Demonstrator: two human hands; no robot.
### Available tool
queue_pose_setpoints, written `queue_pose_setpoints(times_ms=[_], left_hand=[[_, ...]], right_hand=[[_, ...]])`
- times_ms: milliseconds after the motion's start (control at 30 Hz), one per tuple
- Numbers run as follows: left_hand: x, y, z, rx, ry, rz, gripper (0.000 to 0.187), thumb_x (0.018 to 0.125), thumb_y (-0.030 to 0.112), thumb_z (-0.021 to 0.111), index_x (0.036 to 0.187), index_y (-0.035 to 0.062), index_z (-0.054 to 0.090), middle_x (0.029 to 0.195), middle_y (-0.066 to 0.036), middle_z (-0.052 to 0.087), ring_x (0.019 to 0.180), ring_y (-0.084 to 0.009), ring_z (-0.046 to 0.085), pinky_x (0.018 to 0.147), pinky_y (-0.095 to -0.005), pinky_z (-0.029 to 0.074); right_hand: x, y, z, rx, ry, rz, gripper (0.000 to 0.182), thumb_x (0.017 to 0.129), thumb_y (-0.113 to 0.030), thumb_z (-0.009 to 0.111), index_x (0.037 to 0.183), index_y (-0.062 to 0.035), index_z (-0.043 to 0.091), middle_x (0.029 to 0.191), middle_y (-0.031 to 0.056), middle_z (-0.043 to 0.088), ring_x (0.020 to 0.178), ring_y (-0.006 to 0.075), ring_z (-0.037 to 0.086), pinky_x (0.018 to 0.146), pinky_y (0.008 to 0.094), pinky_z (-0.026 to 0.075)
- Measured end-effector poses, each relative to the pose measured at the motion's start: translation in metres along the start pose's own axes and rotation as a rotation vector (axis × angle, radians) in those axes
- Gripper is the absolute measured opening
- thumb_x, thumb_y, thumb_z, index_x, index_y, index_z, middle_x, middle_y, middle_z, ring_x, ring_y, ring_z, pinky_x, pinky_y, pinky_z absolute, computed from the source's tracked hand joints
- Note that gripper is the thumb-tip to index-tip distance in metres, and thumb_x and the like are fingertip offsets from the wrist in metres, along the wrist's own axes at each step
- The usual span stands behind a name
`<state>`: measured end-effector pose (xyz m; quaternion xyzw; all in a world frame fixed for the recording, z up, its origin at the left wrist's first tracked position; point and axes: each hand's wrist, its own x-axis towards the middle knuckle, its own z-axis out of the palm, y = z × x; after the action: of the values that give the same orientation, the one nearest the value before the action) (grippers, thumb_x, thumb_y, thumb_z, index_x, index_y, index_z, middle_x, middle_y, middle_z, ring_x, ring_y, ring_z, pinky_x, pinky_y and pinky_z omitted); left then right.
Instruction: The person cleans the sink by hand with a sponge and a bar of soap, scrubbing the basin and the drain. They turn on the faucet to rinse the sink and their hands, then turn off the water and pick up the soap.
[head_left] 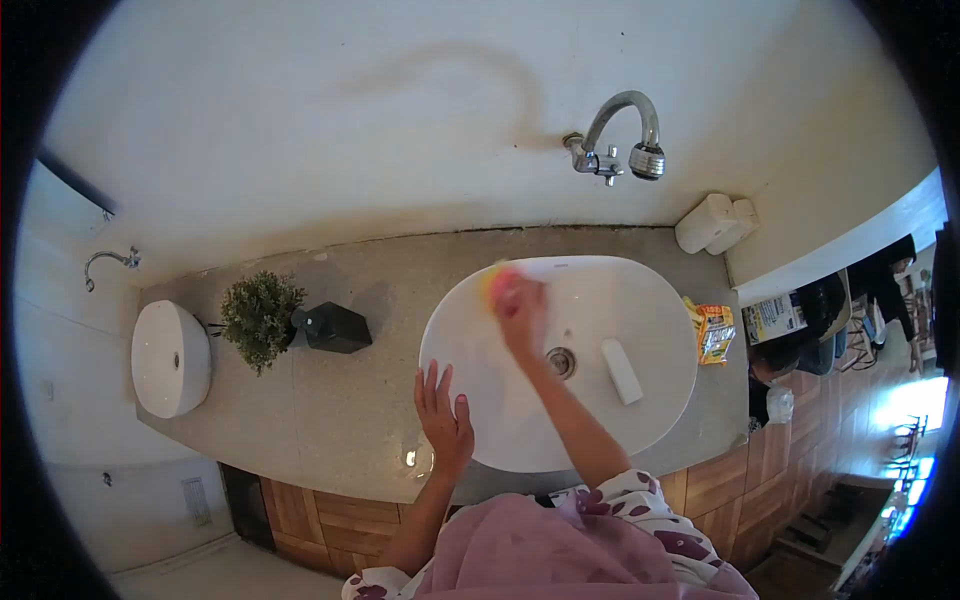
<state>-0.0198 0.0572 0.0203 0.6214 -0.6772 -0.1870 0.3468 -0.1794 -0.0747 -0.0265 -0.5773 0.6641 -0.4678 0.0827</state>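
Note:
My right hand [523, 312] is closed around a pink and yellow sponge [500, 284], pressed to the upper left inner wall of the white oval sink [480, 420]; both are blurred. At the sink's left rim, my left hand [443, 415] has its fingers apart and holds nothing. A white bottle-like object [621, 371] lies in the basin, right of the round metal drain [561, 362]. Above the sink, a curved chrome faucet [640, 110] comes out of the wall.
A potted plant [260, 318] and dark green vase [338, 328] stand left on the counter [330, 430], before a second basin [172, 358]. A yellow packet [714, 333] and white containers [707, 224] are at right. People are visible at far right.

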Motion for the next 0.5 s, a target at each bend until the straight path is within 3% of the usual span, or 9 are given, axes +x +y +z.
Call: queue_pose_setpoints(times_ms=[33, 100, 233, 300, 400, 500], left_hand=[[-0.001, -0.002, 0.0, 0.004, 0.001, -0.003, 0.046, 0.099, 0.033, 0.041, 0.134, 0.0042, 0.046, 0.146, -0.016, 0.038, 0.139, -0.0386, 0.024, 0.112, -0.0525, 0.018], [-0.004, -0.007, 0.003, -0.051, 0.103, 0.012, 0.055, 0.101, 0.039, 0.032, 0.142, 0.0019, 0.034, 0.152, -0.02, 0.022, 0.141, -0.0405, 0.017, 0.113, -0.0524, 0.015], [-0.007, -0.006, 0.004, -0.112, 0.161, -0.036, 0.06, 0.101, 0.043, 0.029, 0.143, 0.0003, 0.03, 0.154, -0.021, 0.015, 0.142, -0.039, 0.014, 0.113, -0.0516, 0.014], [-0.006, -0.004, 0.002, -0.153, 0.139, -0.058, 0.062, 0.101, 0.047, 0.026, 0.143, 0.0008, 0.03, 0.153, -0.021, 0.013, 0.142, -0.0373, 0.012, 0.113, -0.0505, 0.015], [-0.005, -0.005, 0.004, -0.256, 0.186, -0.016, 0.059, 0.102, 0.041, 0.03, 0.142, -0.0016, 0.032, 0.151, -0.023, 0.019, 0.141, -0.0386, 0.016, 0.113, -0.0498, 0.016], [-0.006, -0.005, 0.002, -0.258, 0.176, -0.018, 0.059, 0.102, 0.042, 0.028, 0.142, -0.0018, 0.032, 0.151, -0.023, 0.019, 0.141, -0.0375, 0.015, 0.113, -0.0487, 0.017]], right_hand=[[-0.019, -0.007, 0.018, 0.054, -0.145, 0.017, 0.045, 0.074, -0.013, 0.07, 0.117, -0.0081, 0.056, 0.103, 0.0176, 0.053, 0.094, 0.0355, 0.054, 0.08, 0.045, 0.046], [-0.044, -0.055, 0.004, 0.1, -0.236, 0.002, 0.044, 0.073, -0.018, 0.072, 0.113, -0.0074, 0.058, 0.095, 0.0159, 0.055, 0.089, 0.0342, 0.055, 0.081, 0.0451, 0.046], [-0.094, -0.039, -0.052, 0.295, -0.953, 0.013, 0.048, 0.073, -0.028, 0.072, 0.115, -0.0105, 0.06, 0.098, 0.0138, 0.056, 0.09, 0.0312, 0.056, 0.088, 0.0432, 0.046], [-0.103, -0.021, -0.101, 0.355, -1.251, -0.062, 0.047, 0.076, -0.03, 0.067, 0.12, -0.015, 0.058, 0.094, 0.0159, 0.055, 0.089, 0.0335, 0.055, 0.081, 0.0419, 0.046], [-0.09, -0.013, -0.176, 0.327, -1.294, -0.006, 0.048, 0.075, -0.032, 0.067, 0.12, -0.016, 0.059, 0.094, 0.0147, 0.055, 0.089, 0.0305, 0.055, 0.081, 0.0397, 0.045], [-0.088, -0.005, -0.187, 0.171, -1.316, 0.069, 0.05, 0.076, -0.031, 0.067, 0.123, -0.018, 0.058, 0.094, 0.0149, 0.055, 0.09, 0.0315, 0.055, 0.081, 0.0413, 0.046]])
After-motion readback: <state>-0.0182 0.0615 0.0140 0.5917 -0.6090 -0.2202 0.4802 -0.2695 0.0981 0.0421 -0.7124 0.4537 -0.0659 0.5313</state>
